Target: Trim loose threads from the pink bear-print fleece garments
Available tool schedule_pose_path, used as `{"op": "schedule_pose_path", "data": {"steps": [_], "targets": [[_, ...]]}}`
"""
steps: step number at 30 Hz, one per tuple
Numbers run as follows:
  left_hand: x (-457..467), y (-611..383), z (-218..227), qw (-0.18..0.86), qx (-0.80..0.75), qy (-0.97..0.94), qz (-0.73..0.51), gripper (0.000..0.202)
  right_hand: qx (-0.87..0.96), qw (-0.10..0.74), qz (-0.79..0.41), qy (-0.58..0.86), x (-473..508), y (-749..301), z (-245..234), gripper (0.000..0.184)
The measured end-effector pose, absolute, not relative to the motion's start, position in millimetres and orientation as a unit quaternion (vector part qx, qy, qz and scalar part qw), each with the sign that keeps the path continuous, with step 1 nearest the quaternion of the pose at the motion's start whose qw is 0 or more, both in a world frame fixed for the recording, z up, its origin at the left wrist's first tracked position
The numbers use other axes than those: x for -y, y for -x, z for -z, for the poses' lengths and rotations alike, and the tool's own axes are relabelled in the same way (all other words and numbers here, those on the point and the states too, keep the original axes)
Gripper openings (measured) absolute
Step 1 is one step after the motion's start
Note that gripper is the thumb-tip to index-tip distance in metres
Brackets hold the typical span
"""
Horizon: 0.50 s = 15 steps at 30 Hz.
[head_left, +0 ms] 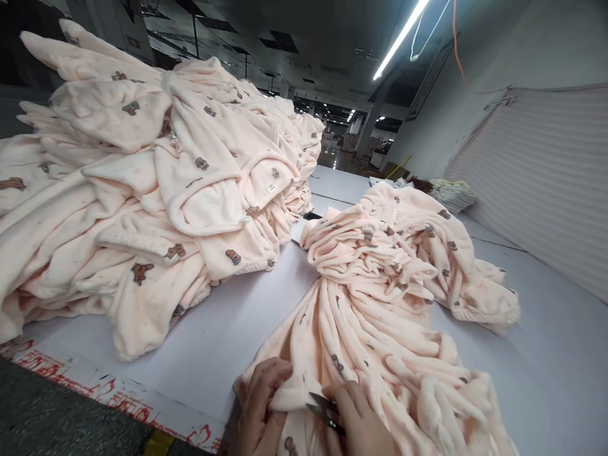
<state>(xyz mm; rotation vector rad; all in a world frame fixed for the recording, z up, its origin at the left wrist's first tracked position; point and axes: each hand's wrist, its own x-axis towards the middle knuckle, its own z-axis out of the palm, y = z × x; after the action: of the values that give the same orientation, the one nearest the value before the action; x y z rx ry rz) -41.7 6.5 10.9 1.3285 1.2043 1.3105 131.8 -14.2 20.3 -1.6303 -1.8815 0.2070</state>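
A pale pink plush garment printed with small bears lies gathered in folds at the table's near edge. My left hand pinches an edge of it, with the thumb below and the fingers curled on top. Right beside it, my right hand is closed around small dark thread snips. Their blades point left, slightly apart, over the pinched cloth edge. The lower fingers of my right hand are partly hidden.
A tall heap of matching pink garments covers the table's left side. More pink cloth is bunched behind the worked garment. The white tabletop has red printing along its near edge. A pale striped sheet hangs at right.
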Motion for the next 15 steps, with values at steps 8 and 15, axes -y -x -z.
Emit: {"op": "schedule_pose_path", "data": {"steps": [8, 15], "targets": [[-20.8, 35.2, -20.4, 0.803, -0.34, -0.247, -0.422, 0.031, 0.68, 0.28, -0.128, 0.665, -2.7, -140.8, -43.5, 0.004], [-25.7, 36.9, -31.0, 0.863, -0.278, -0.204, -0.37, 0.038, 0.748, 0.298, -0.124, 0.58, 5.4, -142.7, -40.0, 0.019]]}}
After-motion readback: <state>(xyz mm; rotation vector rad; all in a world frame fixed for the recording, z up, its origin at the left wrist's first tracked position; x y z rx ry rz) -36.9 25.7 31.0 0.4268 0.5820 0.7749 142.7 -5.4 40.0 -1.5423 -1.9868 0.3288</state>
